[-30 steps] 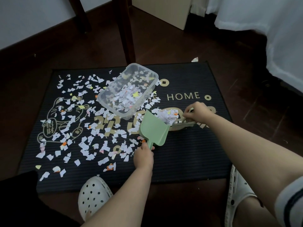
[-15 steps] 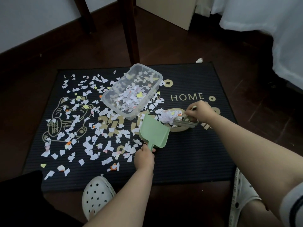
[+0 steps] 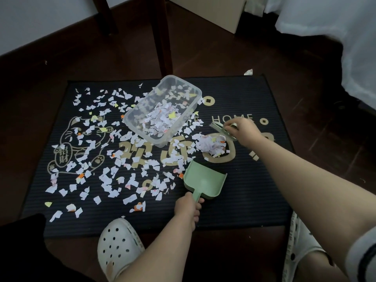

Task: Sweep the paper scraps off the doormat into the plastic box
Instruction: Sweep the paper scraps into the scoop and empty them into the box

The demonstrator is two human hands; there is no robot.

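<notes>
A black doormat (image 3: 244,190) with gold print lies on the dark floor, its left and middle strewn with paper scraps (image 3: 105,159). A clear plastic box (image 3: 142,135) stands tilted on the mat's upper middle, partly filled with scraps. My left hand (image 3: 188,208) grips the handle of a green dustpan (image 3: 203,182), which rests on the mat with nothing in it. My right hand (image 3: 243,130) holds a small brush (image 3: 222,130) lifted above the mat. A heap of scraps (image 3: 211,146) lies between the brush and the dustpan's mouth.
Dark wooden chair legs (image 3: 160,35) stand behind the mat. A white cloth (image 3: 335,37) hangs at the right. A single scrap (image 3: 248,72) lies on the floor beyond the mat's far edge. My white clogs (image 3: 118,243) sit at the mat's near edge.
The dustpan has pulled back toward me, away from the heap of scraps. My right hand has lifted the brush up and away from the heap toward the HOME lettering.
</notes>
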